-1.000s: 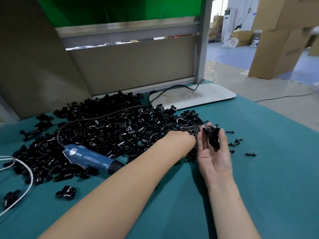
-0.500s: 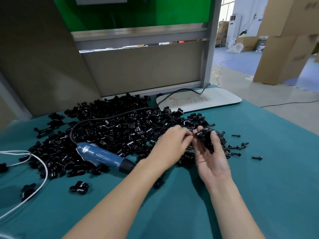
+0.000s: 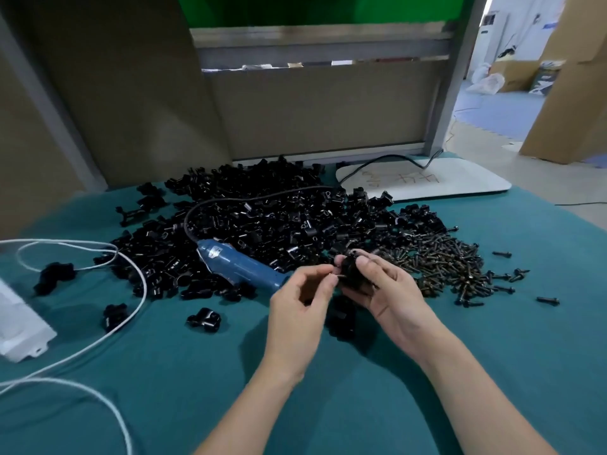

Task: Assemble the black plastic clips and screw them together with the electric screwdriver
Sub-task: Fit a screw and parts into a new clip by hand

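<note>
My right hand (image 3: 384, 290) grips a black plastic clip (image 3: 351, 269) above the green table cloth (image 3: 328, 389). My left hand (image 3: 302, 300) pinches a small dark screw (image 3: 338, 275) at the clip's left side. A large heap of black clips (image 3: 262, 218) spreads behind my hands. The blue electric screwdriver (image 3: 239, 267) lies on the heap's front edge, tip toward my left hand. A pile of dark screws (image 3: 446, 267) lies right of my hands.
Loose clips (image 3: 203, 320) and stray screws (image 3: 548, 300) dot the cloth. A white cord (image 3: 98, 336) loops at the left near a white plastic part (image 3: 19, 323). A white board (image 3: 427, 182) lies at the back right, before a grey partition (image 3: 322, 106).
Both hands drew back from the heap toward me and closer together. My left hand left the pile and now pinches a screw at the clip. The view shifted right, baring the screw pile.
</note>
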Demonstrator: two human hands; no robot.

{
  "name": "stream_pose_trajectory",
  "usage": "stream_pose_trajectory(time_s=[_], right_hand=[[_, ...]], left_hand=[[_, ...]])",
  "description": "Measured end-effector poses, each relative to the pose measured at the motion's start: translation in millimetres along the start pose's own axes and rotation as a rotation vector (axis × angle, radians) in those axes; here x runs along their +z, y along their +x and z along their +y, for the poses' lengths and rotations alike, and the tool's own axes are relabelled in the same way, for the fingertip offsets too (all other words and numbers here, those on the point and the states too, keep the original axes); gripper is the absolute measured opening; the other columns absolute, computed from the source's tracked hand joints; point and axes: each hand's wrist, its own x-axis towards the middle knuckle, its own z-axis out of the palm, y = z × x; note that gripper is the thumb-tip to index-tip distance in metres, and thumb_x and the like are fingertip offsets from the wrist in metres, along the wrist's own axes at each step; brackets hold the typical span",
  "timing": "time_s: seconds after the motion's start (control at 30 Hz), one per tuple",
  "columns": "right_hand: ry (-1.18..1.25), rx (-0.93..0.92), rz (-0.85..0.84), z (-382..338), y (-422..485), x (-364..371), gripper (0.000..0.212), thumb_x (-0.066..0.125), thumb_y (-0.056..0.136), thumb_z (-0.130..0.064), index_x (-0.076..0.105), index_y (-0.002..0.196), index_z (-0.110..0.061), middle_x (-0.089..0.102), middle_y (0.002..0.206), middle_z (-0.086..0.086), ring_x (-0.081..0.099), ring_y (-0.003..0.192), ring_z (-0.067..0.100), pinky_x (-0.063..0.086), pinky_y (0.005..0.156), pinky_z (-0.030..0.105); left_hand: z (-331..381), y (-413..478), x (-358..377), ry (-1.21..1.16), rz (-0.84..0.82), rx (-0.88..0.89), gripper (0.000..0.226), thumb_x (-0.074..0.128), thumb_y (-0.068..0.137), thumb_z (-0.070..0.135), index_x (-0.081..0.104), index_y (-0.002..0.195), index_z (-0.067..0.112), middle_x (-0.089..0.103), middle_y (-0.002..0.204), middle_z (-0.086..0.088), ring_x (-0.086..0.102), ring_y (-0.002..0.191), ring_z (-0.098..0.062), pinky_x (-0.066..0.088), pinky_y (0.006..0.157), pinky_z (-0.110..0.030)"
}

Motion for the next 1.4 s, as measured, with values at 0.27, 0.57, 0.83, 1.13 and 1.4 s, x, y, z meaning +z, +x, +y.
stream_pose_trajectory(time_s=[0.27,0.57,0.83,1.13,1.4], right_hand=[[-0.083,-0.004,-0.020,2.4,4.6,-1.8,0.033,0.066,0.091,-0.020,0.069,0.118,-0.003,0.073,0.121,0.019,0.072,0.112,0.027,0.060,0.087,0.034],[-0.115,0.005,-0.058,4.0,5.6,-3.7,0.038,0.068,0.091,-0.022,0.067,0.122,-0.001,0.073,0.122,0.018,0.071,0.114,0.028,0.059,0.088,0.033],[-0.110,0.006,-0.075,4.7,5.9,-4.2,0.044,0.071,0.091,-0.023,0.063,0.128,0.000,0.072,0.125,0.018,0.069,0.119,0.029,0.059,0.091,0.035],[-0.102,-0.008,-0.076,0.9,5.5,-4.9,0.035,0.070,0.091,-0.023,0.069,0.121,-0.004,0.073,0.122,0.018,0.070,0.116,0.028,0.059,0.088,0.032],[-0.102,-0.008,-0.058,1.0,5.7,-5.6,0.030,0.070,0.087,-0.020,0.071,0.116,-0.010,0.074,0.120,0.017,0.072,0.112,0.026,0.060,0.085,0.032]], left_hand=[[-5.0,3.0,-1.1,0.032,-0.039,0.001,0.012,0.067,0.098,0.024,0.073,0.101,0.034,0.075,0.099,0.018,0.069,0.098,0.000,0.050,0.082,-0.011],[-11.6,3.7,-1.7,0.237,-0.043,0.095,0.005,0.065,0.097,0.036,0.068,0.096,0.033,0.068,0.097,0.016,0.065,0.094,-0.009,0.050,0.079,-0.020],[-11.7,3.2,-1.6,0.188,-0.016,0.017,0.015,0.060,0.096,0.052,0.065,0.103,0.040,0.068,0.099,0.015,0.065,0.088,-0.009,0.049,0.071,-0.019],[-13.2,1.6,-0.3,0.253,-0.069,0.122,0.016,0.057,0.099,0.037,0.061,0.114,0.042,0.063,0.108,0.019,0.062,0.094,-0.006,0.048,0.075,-0.013],[-17.7,4.4,-1.0,0.319,-0.067,0.087,0.012,0.057,0.101,0.040,0.067,0.106,0.036,0.063,0.105,0.019,0.062,0.093,-0.008,0.046,0.074,-0.014]])
